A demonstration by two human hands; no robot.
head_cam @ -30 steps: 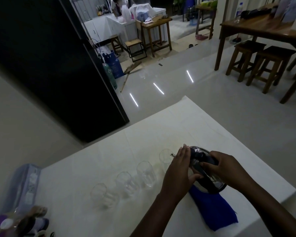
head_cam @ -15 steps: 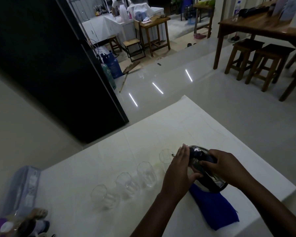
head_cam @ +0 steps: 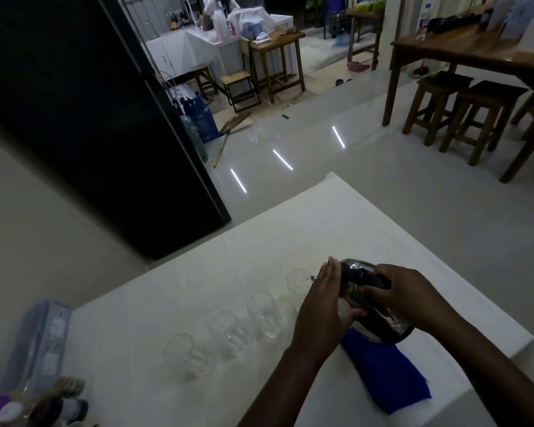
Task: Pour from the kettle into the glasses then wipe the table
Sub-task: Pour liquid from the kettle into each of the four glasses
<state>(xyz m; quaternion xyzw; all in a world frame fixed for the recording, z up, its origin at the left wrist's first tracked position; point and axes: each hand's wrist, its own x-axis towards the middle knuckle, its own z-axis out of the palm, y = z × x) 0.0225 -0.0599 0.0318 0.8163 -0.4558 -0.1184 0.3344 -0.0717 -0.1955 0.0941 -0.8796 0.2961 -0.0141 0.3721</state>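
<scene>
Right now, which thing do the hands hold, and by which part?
The kettle, tilted toward a glass. The right hand grips its black handle; the left hand supports its side.

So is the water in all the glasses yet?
Not yet. The shiny metal kettle, in the right hand and steadied by the left hand, tips at the far clear glass. The other three clear glasses look empty. The folded blue cloth lies unused; wiping is left.

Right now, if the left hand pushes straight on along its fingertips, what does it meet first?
Probably the rightmost glass, just past the left hand beside the kettle. Depth is unclear; it might pass alongside.
</scene>
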